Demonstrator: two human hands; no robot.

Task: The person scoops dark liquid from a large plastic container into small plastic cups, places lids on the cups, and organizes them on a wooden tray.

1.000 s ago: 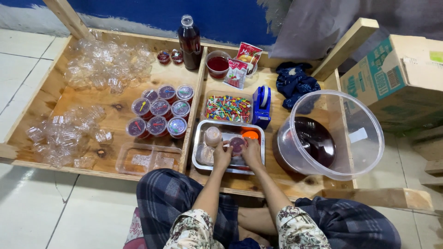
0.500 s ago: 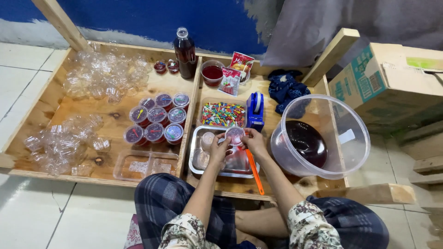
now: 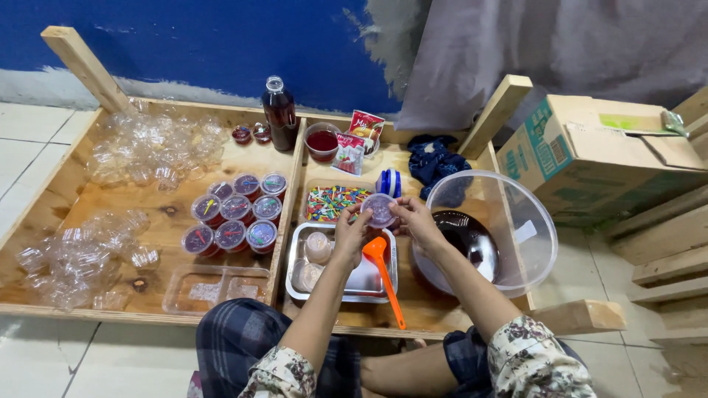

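Both hands, left hand and right hand, pinch one small lidded cup between curled fingertips, raised above the metal tray. The cup looks light, thin-walled and easy to crush, probably slick; it is best held by the rim, level, with gentle pressure. In the tray lie two more cups and one orange spoon. Left of it sit seven filled cups on the wooden surface. To the right stands one big clear bucket. Farther back are a box of coloured sticks, one red bowl and one dark bottle.
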